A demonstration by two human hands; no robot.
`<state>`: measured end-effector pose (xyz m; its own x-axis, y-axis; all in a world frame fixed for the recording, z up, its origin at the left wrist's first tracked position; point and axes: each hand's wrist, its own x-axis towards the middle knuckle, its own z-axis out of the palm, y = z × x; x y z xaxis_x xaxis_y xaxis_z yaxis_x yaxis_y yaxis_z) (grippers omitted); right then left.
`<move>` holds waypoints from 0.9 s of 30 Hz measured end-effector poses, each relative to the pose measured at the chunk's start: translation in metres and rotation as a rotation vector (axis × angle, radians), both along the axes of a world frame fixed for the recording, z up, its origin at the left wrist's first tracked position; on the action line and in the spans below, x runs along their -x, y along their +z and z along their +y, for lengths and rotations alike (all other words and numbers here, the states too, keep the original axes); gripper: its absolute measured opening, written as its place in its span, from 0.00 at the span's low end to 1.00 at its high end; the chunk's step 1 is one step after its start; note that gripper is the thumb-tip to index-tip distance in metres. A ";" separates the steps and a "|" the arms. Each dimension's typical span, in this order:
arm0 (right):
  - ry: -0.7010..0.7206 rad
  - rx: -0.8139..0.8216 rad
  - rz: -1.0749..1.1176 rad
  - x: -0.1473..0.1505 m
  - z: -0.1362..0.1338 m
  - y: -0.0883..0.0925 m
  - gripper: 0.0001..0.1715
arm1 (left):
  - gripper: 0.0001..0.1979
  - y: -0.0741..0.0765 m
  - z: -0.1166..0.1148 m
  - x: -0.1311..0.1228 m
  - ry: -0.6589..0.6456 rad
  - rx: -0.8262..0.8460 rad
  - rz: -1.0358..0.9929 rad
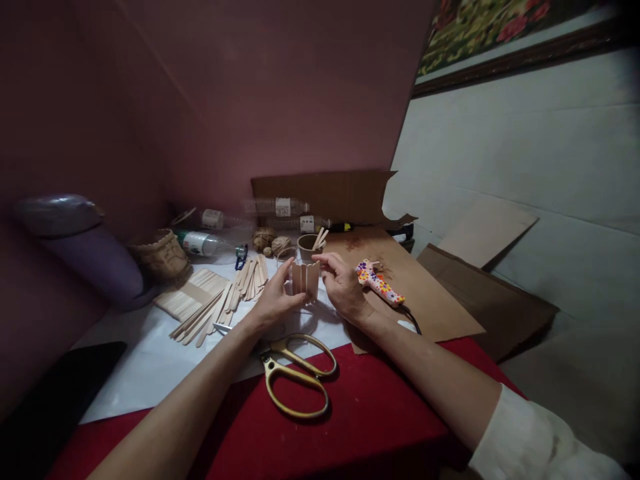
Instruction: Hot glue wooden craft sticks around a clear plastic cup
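Note:
Between my hands stands a small cup-like piece (306, 280) with wooden sticks around its side. My left hand (277, 293) is closed on its left side, thumb at the front. At its upper right edge are the bent fingers of my right hand (341, 283), thumb and fingertip close together; whether they pinch something small is unclear. Large gold-handled scissors (295, 377) lie just in front, handles toward me. Loose wooden sticks (215, 313) are spread to the left. A flower-patterned glue gun (379, 283) rests on cardboard to the right.
A banded stick bundle (191, 293), a carved-looking pot (163, 257) and a purple object (90, 247) are at the left. Plastic bottles (205, 243), twine balls (265, 239) and a cup with sticks (309, 248) stand behind. Cardboard (435, 300) covers the right side.

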<state>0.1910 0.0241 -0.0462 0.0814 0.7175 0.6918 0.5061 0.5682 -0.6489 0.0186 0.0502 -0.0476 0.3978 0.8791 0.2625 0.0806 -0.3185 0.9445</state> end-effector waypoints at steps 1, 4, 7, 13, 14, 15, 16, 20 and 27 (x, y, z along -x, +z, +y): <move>0.006 0.006 -0.015 0.000 -0.001 0.000 0.25 | 0.43 0.000 -0.001 0.000 -0.009 -0.014 0.009; 0.029 0.026 -0.049 0.000 -0.002 -0.001 0.26 | 0.36 -0.002 -0.001 -0.002 0.010 -0.079 0.036; 0.048 0.037 -0.075 0.000 -0.002 -0.002 0.22 | 0.32 -0.003 -0.001 -0.003 0.038 -0.093 0.041; 0.033 0.011 -0.100 0.001 -0.003 -0.002 0.19 | 0.26 0.000 -0.005 -0.003 0.017 -0.091 0.037; 0.031 0.016 -0.106 0.001 -0.004 -0.002 0.19 | 0.26 0.001 -0.006 -0.003 0.018 -0.100 0.048; 0.029 0.021 -0.111 0.001 -0.004 -0.002 0.18 | 0.26 0.002 -0.006 -0.003 0.018 -0.105 0.058; 0.026 0.024 -0.113 0.001 -0.004 -0.002 0.18 | 0.27 0.002 -0.007 -0.003 0.017 -0.106 0.063; 0.025 0.022 -0.108 0.001 -0.005 -0.003 0.19 | 0.25 0.004 -0.009 -0.004 0.008 -0.084 0.053; 0.011 -0.020 0.014 0.002 -0.007 -0.002 0.25 | 0.30 0.013 -0.008 -0.002 0.000 0.086 -0.152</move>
